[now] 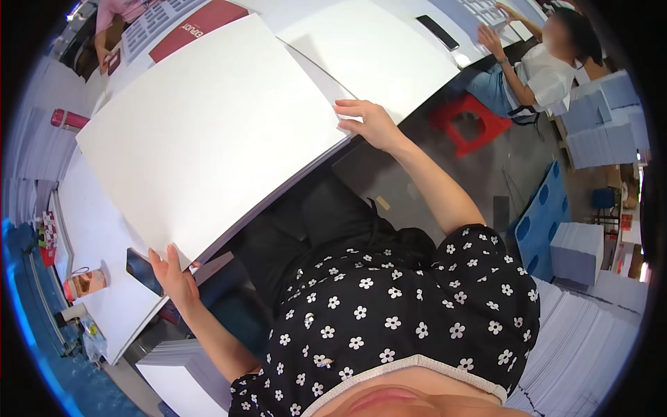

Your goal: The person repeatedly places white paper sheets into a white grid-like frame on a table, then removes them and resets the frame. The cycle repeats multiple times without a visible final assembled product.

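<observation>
A pink bottle (68, 119) neighbours the white sheet (215, 132), with left fingers (172, 256) and right fingers (352, 103) unclenched alongside.

The left hand (179, 279) sits low, fingers extended forward; the right hand (376, 126) reaches farther out, fingers pointing left.

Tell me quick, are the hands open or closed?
Left hand: open, fingers spread at the white sheet's lower corner; any grip can't be told.
Right hand: open, at its right edge; any grip can't be told.
</observation>
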{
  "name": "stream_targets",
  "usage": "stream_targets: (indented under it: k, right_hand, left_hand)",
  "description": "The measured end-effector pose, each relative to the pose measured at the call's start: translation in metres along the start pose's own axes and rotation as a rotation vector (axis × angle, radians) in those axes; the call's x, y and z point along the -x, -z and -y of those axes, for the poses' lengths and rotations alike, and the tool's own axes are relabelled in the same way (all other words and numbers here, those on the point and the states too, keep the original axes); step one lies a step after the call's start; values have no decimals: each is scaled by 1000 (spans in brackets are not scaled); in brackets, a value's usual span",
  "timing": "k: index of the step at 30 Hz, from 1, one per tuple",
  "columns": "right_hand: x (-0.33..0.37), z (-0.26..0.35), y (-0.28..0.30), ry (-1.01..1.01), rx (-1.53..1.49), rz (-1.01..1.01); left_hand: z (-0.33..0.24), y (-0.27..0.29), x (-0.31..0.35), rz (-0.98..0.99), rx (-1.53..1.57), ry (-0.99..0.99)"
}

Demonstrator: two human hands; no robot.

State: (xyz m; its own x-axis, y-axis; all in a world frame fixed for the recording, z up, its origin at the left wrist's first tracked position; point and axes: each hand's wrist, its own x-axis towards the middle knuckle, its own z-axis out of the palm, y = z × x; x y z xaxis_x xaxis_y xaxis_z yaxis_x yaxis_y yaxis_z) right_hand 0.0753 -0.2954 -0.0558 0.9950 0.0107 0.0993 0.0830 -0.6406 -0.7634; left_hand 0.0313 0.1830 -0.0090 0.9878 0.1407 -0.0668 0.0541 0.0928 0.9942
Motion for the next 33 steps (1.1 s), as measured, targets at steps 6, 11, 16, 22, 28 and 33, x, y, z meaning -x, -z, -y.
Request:
stream_targets:
  k: [6,11,16,22,28,33]
  right_hand:
    - [2,-9,-8,-87,-217,-10]
    - [1,-7,-9,-89,-216,-5]
    - [1,-6,-9,-125,-176,11]
    - [4,-9,-11,-97,-170,-12]
    - [8,-6,-14,-9,-83,-68]
    - [16,20,-7,-28,269,-62]
  left_hand:
    - [-4,-2,5,-3,-13,11]
    - [2,2,6,-1,2,26]
    - [7,2,4,13,0,18]
    - [7,0,3,-5,-9,19]
    - [8,1,2,7,-11,9]
    - [8,0,5,-2,-45,-13]
